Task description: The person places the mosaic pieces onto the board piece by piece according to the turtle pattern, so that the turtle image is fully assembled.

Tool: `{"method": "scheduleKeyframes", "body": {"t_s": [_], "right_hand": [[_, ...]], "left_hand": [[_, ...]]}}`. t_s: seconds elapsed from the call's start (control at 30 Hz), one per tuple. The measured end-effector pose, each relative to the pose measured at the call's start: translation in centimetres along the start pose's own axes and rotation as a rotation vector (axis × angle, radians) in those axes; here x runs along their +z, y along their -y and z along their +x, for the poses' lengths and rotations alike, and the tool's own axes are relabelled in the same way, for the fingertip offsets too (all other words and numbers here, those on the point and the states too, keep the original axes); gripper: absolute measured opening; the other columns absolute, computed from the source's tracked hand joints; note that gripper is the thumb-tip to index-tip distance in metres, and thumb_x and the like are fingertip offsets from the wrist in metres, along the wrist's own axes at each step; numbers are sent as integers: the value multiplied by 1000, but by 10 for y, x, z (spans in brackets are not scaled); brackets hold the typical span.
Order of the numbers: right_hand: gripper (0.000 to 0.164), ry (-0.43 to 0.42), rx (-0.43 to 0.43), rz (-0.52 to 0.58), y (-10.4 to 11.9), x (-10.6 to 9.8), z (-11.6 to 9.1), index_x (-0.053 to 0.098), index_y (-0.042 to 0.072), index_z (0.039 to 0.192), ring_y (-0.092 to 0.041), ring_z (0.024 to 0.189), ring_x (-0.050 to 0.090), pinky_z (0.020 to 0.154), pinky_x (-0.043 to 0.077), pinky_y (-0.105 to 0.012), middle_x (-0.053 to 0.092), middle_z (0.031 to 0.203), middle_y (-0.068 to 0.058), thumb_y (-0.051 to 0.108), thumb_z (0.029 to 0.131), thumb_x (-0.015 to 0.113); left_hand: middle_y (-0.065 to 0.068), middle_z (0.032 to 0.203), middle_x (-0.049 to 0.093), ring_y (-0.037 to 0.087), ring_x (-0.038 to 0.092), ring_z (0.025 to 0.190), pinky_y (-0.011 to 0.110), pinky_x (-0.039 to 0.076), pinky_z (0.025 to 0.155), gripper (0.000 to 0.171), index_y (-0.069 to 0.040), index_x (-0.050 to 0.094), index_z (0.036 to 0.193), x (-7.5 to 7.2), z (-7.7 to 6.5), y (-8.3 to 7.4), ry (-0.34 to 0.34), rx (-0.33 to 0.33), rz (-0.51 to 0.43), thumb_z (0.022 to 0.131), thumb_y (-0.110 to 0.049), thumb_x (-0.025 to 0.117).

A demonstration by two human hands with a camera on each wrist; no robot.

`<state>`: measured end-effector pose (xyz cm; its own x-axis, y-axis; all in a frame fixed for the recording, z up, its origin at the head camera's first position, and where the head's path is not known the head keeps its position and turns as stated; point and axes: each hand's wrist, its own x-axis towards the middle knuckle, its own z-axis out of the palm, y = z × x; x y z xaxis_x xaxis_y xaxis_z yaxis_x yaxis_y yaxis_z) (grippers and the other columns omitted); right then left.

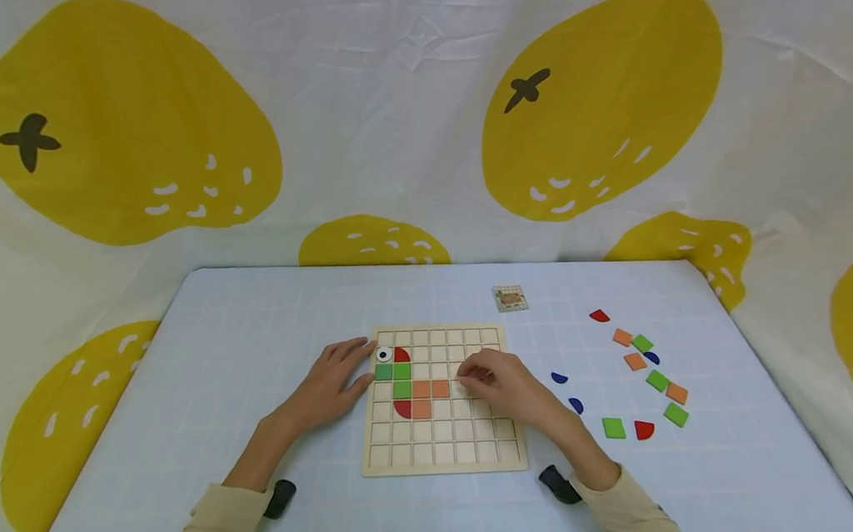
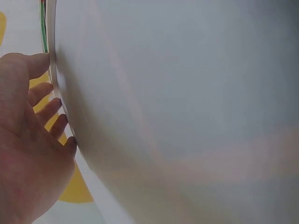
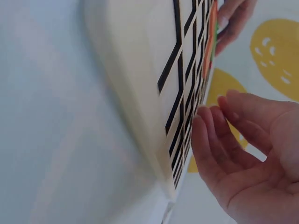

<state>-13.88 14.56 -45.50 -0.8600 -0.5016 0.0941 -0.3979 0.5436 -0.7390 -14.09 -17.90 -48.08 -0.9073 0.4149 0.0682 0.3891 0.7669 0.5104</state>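
A square wooden grid board [image 1: 477, 429] lies on the table. Toward its left side sit a white eye tile [image 1: 384, 354], red quarter-round tiles [image 1: 403, 409], green tiles [image 1: 401, 371] and orange tiles [image 1: 422, 409]. My left hand [image 1: 333, 384] rests beside the board's left edge, fingers spread, with the thumb at the rim; the left wrist view shows the thumb [image 2: 39, 64] there too. Over the board, just right of the orange tiles, is my right hand [image 1: 507, 383]. Its fingers [image 3: 219, 140] are loosely bent, and no piece shows between them.
Right of the board lie loose pieces: blue half-rounds [image 1: 559, 377], green squares [image 1: 614, 427], orange squares [image 1: 635, 361] and red pieces [image 1: 644, 429]. A small picture card [image 1: 510, 298] lies behind the board. A fruit-printed cloth [image 1: 386, 135] hangs behind the table.
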Motion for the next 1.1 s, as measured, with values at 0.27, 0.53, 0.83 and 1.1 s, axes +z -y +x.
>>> {"method": "scheduleKeyframes", "body": {"t_s": [0.27,0.53,0.83,1.1], "right_hand": [[13,-42,31,-10,-11,-16,-16,73,4,109,-14,90,64,81,57,-28,69,102,0,9,97,72],[17,-106,118,-73,-23,-32,-33,73,6,112,-15,95,65,88,58,-35,69,103,2,10,96,74],[19,-154,178,-140,-36,-52,-56,73,8,114,-19,99,65,92,57,-45,70,107,1,10,96,74],[22,-186,151,-185,-46,-67,-80,73,6,113,-23,100,68,89,58,-47,72,107,-3,6,92,78]], "left_hand": [[17,159,41,40,34,144,62,33,115,56,-8,45,155,-1,0,0,3,-9,-7,104,-25,62],[17,159,40,40,34,145,61,33,115,57,-9,45,155,2,0,2,3,-9,-7,105,-27,62],[17,159,41,40,35,144,62,33,114,56,-8,46,155,3,-1,3,-10,3,-12,105,-27,61],[16,160,39,39,33,145,62,32,115,57,-9,45,156,1,-1,3,12,-14,-16,105,-29,60]]}}
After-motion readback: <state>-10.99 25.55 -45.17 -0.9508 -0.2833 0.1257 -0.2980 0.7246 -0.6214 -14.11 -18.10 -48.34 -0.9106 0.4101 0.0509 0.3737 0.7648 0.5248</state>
